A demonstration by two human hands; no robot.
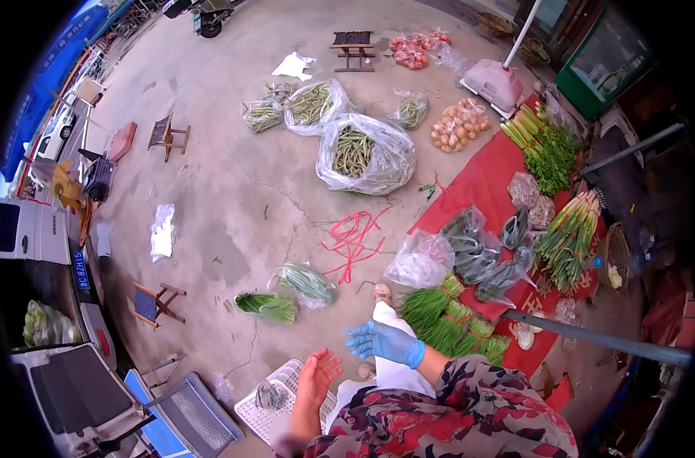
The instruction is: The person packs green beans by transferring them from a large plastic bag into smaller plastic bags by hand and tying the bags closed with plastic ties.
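My left hand (317, 378) is bare and held up in front of my body, fingers apart, with nothing in it. It is over a white plastic basket (290, 374) that holds a small bundle in clear wrap. My right hand (385, 343) wears a blue glove; its fingers stretch to the left and it holds nothing. The two hands are apart. Right of the gloved hand lie bundles of green chives (443, 317). On the ground ahead are a loose green bunch (267, 307) and a bagged bunch of greens (307, 284).
Pink ties (351, 243) lie on the concrete. Beyond are a bag of green beans (355, 153), bagged potatoes (460, 124) and a folding stool (353, 49). A red cloth (469, 179) with celery (546, 153) and scallions (567, 240) spreads right. A metal pole (599, 340) crosses there; chairs (191, 412) stand left.
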